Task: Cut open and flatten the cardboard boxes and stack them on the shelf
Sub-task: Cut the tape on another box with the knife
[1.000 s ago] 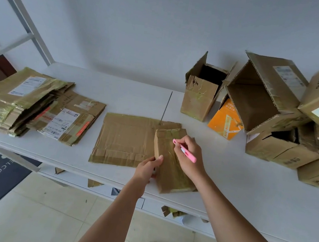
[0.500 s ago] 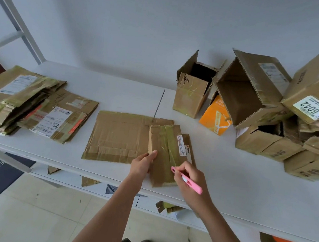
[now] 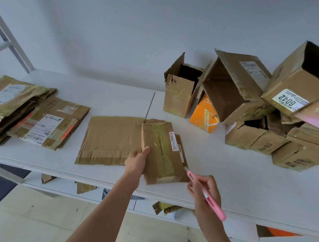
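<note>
Head view: box (image 3: 161, 152) seemingly against left fingers (image 3: 145, 150).

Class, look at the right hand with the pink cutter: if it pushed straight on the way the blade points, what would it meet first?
The right hand aims the pink cutter up-left; its tip would likely meet the small taped box at its near right edge first.
</note>
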The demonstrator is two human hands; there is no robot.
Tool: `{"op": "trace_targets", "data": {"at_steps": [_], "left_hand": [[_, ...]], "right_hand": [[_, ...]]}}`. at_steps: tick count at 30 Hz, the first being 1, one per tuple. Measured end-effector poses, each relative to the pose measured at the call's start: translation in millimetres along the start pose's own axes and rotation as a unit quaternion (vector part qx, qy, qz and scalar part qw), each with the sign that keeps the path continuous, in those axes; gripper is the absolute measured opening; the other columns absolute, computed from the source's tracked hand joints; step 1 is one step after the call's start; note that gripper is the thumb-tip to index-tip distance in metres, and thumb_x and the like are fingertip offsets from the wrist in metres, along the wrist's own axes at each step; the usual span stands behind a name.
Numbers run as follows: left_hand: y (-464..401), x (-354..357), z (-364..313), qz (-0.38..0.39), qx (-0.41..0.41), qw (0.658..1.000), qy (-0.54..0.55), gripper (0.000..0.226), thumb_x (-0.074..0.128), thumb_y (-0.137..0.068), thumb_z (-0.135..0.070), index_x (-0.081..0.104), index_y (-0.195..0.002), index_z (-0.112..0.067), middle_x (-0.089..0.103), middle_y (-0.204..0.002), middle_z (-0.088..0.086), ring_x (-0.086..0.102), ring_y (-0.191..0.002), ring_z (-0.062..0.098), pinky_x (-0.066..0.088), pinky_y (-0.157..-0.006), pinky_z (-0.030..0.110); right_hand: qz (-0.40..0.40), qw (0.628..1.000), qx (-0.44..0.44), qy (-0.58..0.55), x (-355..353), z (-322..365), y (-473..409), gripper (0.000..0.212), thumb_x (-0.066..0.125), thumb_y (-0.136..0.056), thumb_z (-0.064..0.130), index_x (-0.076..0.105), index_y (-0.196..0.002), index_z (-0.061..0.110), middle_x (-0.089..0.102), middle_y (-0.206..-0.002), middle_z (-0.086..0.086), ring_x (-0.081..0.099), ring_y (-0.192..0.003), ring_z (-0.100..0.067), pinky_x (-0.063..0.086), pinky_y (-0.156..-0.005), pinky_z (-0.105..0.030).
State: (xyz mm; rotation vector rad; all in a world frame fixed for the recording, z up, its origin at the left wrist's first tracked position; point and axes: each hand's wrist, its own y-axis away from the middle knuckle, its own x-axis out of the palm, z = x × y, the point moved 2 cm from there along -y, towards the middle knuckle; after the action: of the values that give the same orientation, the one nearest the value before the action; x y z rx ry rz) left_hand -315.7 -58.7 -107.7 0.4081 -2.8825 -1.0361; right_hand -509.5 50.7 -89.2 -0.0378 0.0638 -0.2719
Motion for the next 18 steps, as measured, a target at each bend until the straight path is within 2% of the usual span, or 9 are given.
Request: {"op": "trace_targets", "data": {"at_steps": [3,7,9,11,13,14,15,17,18], "left_hand": [[10.4,8.8,-4.8,-0.001,0.019,1.0,-0.023,0.076,0.063,-0.09,-0.048,0.026,-0.153,-0.027,0.036,-0.147,0.011,0.051,-0.123,0.034,0.045,-0.104,0.051],[24.8,17.0,-4.9,-0.032,0.07,0.995,-0.055,0.079,0.06,-0.093,-0.047,0.011,-0.154,-0.037,0.013,-0.155,0.005,0.042,-0.125,0.035,0.044,-0.104,0.055],[33.6,21.2,-1.3,-0.031,0.074,0.995,-0.059,0.085,0.063,-0.091,-0.044,0.006,-0.154,-0.038,0.016,-0.152,0.004,0.043,-0.114,0.031,0.048,-0.1,0.054],[42.4,25.2,5.9,-0.011,0.064,0.997,-0.033,0.09,0.069,-0.089,-0.036,0.004,-0.153,-0.036,0.025,-0.145,0.003,0.045,-0.111,0.028,0.053,-0.094,0.05],[45.5,27.9,13.3,0.013,0.05,0.998,-0.044,0.081,0.069,-0.09,-0.029,0.014,-0.15,-0.026,0.037,-0.135,0.003,0.054,-0.11,0.028,0.058,-0.086,0.045],[46.5,28.5,13.3,0.018,0.066,0.99,-0.124,0.07,0.067,-0.091,-0.031,0.024,-0.145,-0.017,0.042,-0.131,0.004,0.059,-0.106,0.028,0.059,-0.083,0.043],[47.7,28.4,11.5,0.013,0.093,0.967,-0.236,0.065,0.066,-0.09,-0.038,0.032,-0.139,-0.01,0.044,-0.127,0.005,0.06,-0.102,0.027,0.057,-0.082,0.041],[45.3,24.6,6.6,-0.047,0.162,0.898,-0.407,0.074,0.066,-0.085,-0.052,0.035,-0.133,-0.005,0.039,-0.123,0.007,0.054,-0.101,0.026,0.045,-0.081,0.032],[45.6,22.6,0.6,-0.084,0.204,0.872,-0.436,0.078,0.067,-0.082,-0.056,0.033,-0.131,-0.005,0.035,-0.12,0.008,0.049,-0.105,0.028,0.037,-0.081,0.028]], "right_hand": [[-0.056,0.995,0.041,-0.075,3.6,-5.5,-6.4,0.011,0.051,-0.097,0.017,0.054,-0.103,0.008,0.066,-0.114,-0.004,0.066,-0.109,-0.021,0.06,-0.081,-0.047],[-0.068,0.987,0.037,-0.138,7.4,-6.0,-18.8,0.013,0.053,-0.095,0.031,0.055,-0.103,0.021,0.065,-0.12,-0.001,0.063,-0.116,-0.019,0.06,-0.079,-0.048],[-0.058,0.987,0.031,-0.147,4.8,-5.4,-32.4,0.011,0.053,-0.095,0.036,0.056,-0.101,0.027,0.066,-0.117,0.004,0.062,-0.117,-0.016,0.06,-0.079,-0.046],[-0.048,0.99,0.036,-0.131,1.8,-6.4,-49.0,0.015,0.053,-0.094,0.044,0.056,-0.101,0.03,0.067,-0.114,0.007,0.061,-0.118,-0.014,0.06,-0.081,-0.048],[-0.042,0.993,0.041,-0.102,0.0,-9.6,-63.6,0.015,0.053,-0.094,0.046,0.056,-0.099,0.032,0.068,-0.11,0.007,0.062,-0.117,-0.016,0.057,-0.087,-0.053],[-0.041,0.994,0.042,-0.092,-0.4,-11.9,-68.9,0.013,0.053,-0.095,0.045,0.056,-0.097,0.032,0.069,-0.108,0.006,0.063,-0.115,-0.016,0.054,-0.09,-0.056],[-0.042,0.994,0.044,-0.086,-1.0,-13.9,-72.6,0.012,0.053,-0.095,0.044,0.056,-0.096,0.032,0.069,-0.105,0.005,0.064,-0.112,-0.016,0.052,-0.092,-0.058],[-0.046,0.994,0.05,-0.091,-1.6,-16.6,-76.7,0.016,0.055,-0.094,0.041,0.055,-0.097,0.026,0.07,-0.104,0.002,0.065,-0.109,-0.015,0.052,-0.09,-0.063],[-0.049,0.993,0.053,-0.097,-1.9,-17.3,-77.6,0.019,0.056,-0.094,0.04,0.054,-0.099,0.021,0.07,-0.106,0.001,0.065,-0.109,-0.015,0.053,-0.086,-0.064]]}}
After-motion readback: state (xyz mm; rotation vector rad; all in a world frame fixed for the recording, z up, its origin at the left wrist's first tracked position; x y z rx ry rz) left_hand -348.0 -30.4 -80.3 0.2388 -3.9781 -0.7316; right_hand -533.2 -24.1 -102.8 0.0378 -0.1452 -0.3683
